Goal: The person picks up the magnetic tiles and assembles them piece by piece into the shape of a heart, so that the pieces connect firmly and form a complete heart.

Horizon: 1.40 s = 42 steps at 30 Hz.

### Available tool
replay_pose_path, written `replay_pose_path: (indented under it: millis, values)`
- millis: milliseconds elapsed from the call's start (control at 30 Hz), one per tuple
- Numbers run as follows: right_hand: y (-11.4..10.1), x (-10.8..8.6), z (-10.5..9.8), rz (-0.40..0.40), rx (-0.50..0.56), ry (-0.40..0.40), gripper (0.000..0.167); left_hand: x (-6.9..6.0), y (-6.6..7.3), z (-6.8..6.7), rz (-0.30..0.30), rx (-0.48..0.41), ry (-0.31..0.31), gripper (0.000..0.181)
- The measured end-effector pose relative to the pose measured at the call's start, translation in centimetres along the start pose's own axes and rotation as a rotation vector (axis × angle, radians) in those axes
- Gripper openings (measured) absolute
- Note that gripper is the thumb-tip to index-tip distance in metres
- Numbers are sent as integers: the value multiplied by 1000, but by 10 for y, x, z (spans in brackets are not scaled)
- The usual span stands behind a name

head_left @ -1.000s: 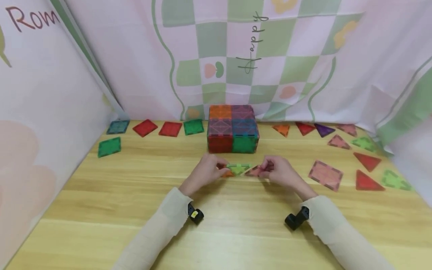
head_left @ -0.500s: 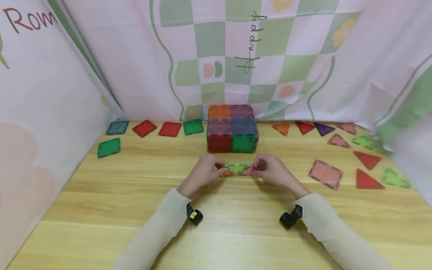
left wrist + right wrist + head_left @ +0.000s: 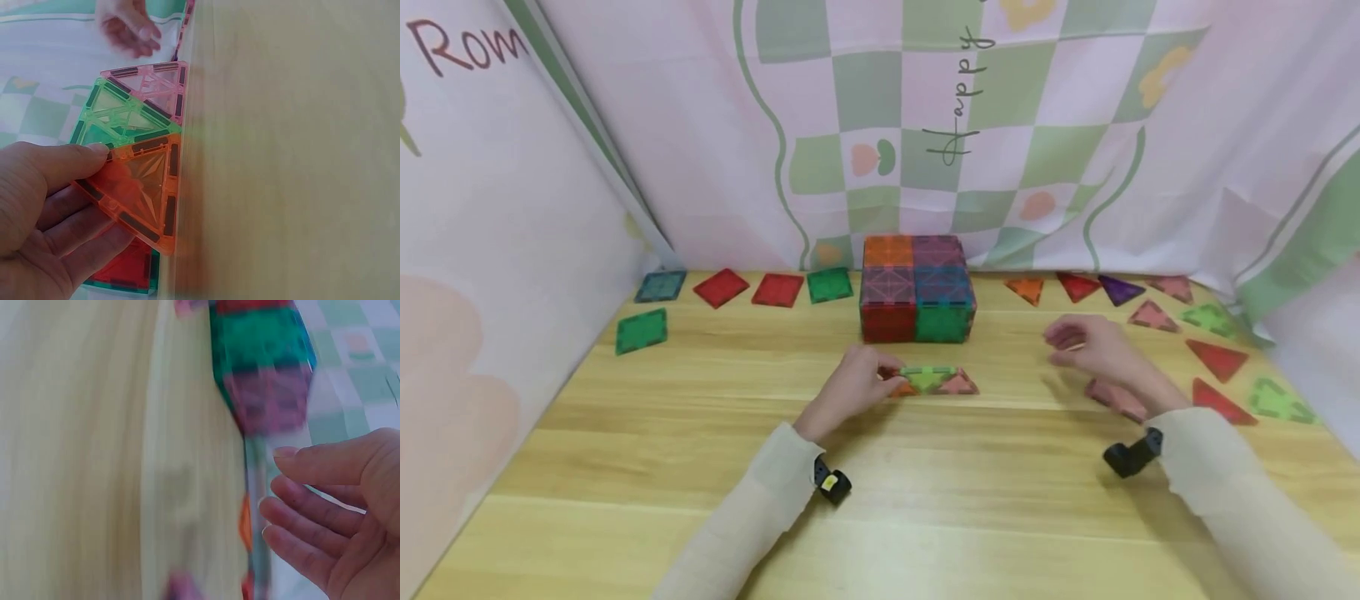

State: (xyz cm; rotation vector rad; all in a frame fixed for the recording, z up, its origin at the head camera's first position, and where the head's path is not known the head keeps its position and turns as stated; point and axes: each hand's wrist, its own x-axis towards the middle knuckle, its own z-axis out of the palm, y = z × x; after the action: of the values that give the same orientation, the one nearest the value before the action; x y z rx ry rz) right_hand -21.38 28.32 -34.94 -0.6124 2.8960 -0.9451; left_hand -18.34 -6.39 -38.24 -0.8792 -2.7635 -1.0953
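Triangle [image 3: 142,187], orange, in pinch of left hand [image 3: 853,383]

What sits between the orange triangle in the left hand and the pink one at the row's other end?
A light green triangle, edge to edge with both the orange triangle and the pink triangle; clearest in the left wrist view.

Bright even light, glare on tabletop [image 3: 925,542], soft shadows, right wrist view motion-blurred
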Motion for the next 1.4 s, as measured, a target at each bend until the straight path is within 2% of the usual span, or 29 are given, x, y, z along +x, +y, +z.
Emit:
replay_pose_path:
  millis: [100,267,400,533,667,800,967,1100,1300,1400]
  values:
    - [25,-17,-19,29,-66,25,33,0,1,-1,-4,-3,-2,9]
    - [75,-52,-46,128,-172,36,47,-1,2,-2,-2,2,-2,9]
    - [103,-79,-60,196,-246,-53,62,-2,1,-1,-11,9,1,8]
    - [111,-96,-65,269,-293,-158,79,-3,-1,0,-26,6,14,9]
    - [114,-102,-63,288,-295,-151,82,-5,-3,-1,-41,16,17,9]
    - [119,-102,-61,284,-284,-133,82,-10,-11,-8,-62,33,31,8]
    - [121,-102,-62,269,-288,-113,81,-23,-27,-22,-96,13,83,8]
    - [123,-100,-64,274,-301,-110,82,-38,-37,-40,-150,-9,126,8]
    - [124,-98,-64,294,-274,-117,83,-63,-55,-73,-204,72,198,11]
    - [123,-98,-63,297,-249,-114,83,-77,-69,-95,-267,105,246,17]
